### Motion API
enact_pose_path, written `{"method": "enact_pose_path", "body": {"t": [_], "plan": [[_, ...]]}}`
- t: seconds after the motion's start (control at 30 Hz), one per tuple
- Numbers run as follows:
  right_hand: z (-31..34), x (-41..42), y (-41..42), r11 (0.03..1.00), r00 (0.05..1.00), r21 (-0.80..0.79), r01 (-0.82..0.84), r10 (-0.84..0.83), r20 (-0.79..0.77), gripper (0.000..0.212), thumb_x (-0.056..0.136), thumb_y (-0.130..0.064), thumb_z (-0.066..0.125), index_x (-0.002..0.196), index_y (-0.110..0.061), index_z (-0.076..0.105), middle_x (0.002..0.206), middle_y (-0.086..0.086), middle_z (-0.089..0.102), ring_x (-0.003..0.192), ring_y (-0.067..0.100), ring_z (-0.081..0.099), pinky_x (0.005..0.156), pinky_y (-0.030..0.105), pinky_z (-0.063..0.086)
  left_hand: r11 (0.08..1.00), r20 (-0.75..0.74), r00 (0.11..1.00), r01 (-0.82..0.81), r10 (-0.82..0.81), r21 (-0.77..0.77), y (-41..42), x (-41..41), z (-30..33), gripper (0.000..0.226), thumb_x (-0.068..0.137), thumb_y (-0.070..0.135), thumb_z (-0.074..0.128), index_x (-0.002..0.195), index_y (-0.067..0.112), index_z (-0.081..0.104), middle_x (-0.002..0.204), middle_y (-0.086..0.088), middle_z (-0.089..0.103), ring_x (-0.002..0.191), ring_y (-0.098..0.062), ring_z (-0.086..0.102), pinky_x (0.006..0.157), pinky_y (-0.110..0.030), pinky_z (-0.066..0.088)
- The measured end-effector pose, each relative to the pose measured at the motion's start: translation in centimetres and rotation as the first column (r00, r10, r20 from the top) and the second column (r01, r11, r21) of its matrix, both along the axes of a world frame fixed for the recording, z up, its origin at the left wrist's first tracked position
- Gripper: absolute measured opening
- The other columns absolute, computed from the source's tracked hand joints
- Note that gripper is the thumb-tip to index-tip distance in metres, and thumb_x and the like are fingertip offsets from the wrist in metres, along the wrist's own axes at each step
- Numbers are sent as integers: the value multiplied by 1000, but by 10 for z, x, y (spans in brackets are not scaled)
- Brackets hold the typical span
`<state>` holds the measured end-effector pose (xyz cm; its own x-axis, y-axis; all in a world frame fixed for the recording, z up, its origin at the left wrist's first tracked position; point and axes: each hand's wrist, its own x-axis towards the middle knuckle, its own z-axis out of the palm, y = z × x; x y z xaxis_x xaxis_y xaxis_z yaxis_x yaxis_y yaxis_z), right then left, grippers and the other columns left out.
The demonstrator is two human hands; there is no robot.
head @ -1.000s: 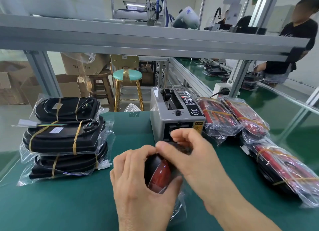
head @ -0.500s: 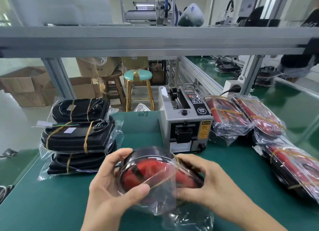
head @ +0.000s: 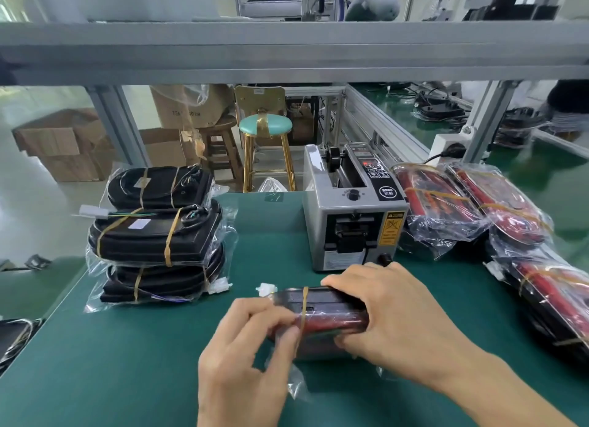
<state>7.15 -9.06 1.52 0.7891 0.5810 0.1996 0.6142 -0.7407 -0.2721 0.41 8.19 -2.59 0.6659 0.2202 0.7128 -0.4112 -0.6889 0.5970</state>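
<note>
A red and black lamp unit in a clear plastic bag point(head: 322, 315) lies on its side on the green table point(head: 127, 363), in front of me. A rubber band runs round it and a white connector sticks out at its far left end. My right hand point(head: 392, 318) grips the bagged unit from above and the right. My left hand point(head: 251, 347) pinches the bag at the unit's left end, next to the rubber band.
A grey tape dispenser point(head: 353, 219) stands just behind the hands. A stack of bagged black units point(head: 159, 235) sits at the left. Several bagged red units point(head: 471, 203) lie at the right. Stools and cardboard boxes stand beyond the table's far edge.
The bagged unit was held up with its red face toward me; it now lies on its side on the table. My right hand moved on top of it and my left hand shifted to the bag's left end.
</note>
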Motion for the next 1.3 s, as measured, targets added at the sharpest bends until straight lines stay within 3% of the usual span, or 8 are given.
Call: {"method": "enact_pose_path", "body": {"t": [0.13,0.27,0.4,0.83,0.93,1.07,1.17,1.3], "plan": [[1,1,3,999,1000,-33,-30,30,-1,44,63,-46,58,107,-38,55,92,-18,56,86,2,46,76,24,29,1000,-54,999,10,-9,1,3,4,2,20,69,38,67,76,20,71,91,6,61,91,-14,58,79,-36,47],[3,0,4,995,997,-72,-75,73,-21,48,64,-46,62,111,-37,56,94,-17,56,88,5,49,73,27,29,931,-326,899,188,-291,-313,0,16,9,43,60,41,77,103,41,70,116,20,64,116,1,54,91,-4,35],[4,4,-2,993,994,-68,-98,95,-46,49,66,-48,66,113,-39,55,96,-18,56,90,1,48,74,21,29,862,-397,770,397,-500,-315,23,20,11,38,65,42,76,103,42,71,110,17,69,109,-1,61,89,-4,38],[10,11,3,989,988,-75,-126,119,-95,58,69,-51,69,124,-40,51,107,-20,54,100,1,45,82,23,25,728,-260,740,419,-620,-542,29,28,-8,26,61,31,73,85,27,64,119,1,67,116,-13,59,95,-28,49],[22,13,-14,984,944,177,-2,60,-324,58,71,-62,63,124,-41,55,118,-30,53,108,-15,44,96,9,26,717,-232,751,418,-619,-559,29,30,-14,30,61,36,76,88,28,66,122,2,65,109,-14,63,88,-24,51],[17,45,-37,665,776,471,579,-271,-570,22,87,-32,64,89,-14,75,78,13,65,60,4,50,56,8,42,696,-235,705,484,-669,-530,35,31,-16,32,62,34,77,91,25,68,125,2,62,110,-16,61,87,-26,49],[0,64,-22,423,557,433,796,-232,-797,9,86,-16,68,89,-8,72,65,2,53,53,8,44,45,16,38,678,-177,722,495,-669,-544,33,32,-17,23,63,23,81,82,21,68,124,-2,62,111,-18,60,87,-23,48],[-6,83,-6,200,434,394,897,-230,-871,15,84,-14,71,91,-1,66,59,3,47,45,10,39,38,17,36,738,-132,793,474,-595,-480,27,33,-19,11,68,11,75,71,17,66,115,-2,65,99,-19,61,83,-19,47]]}}
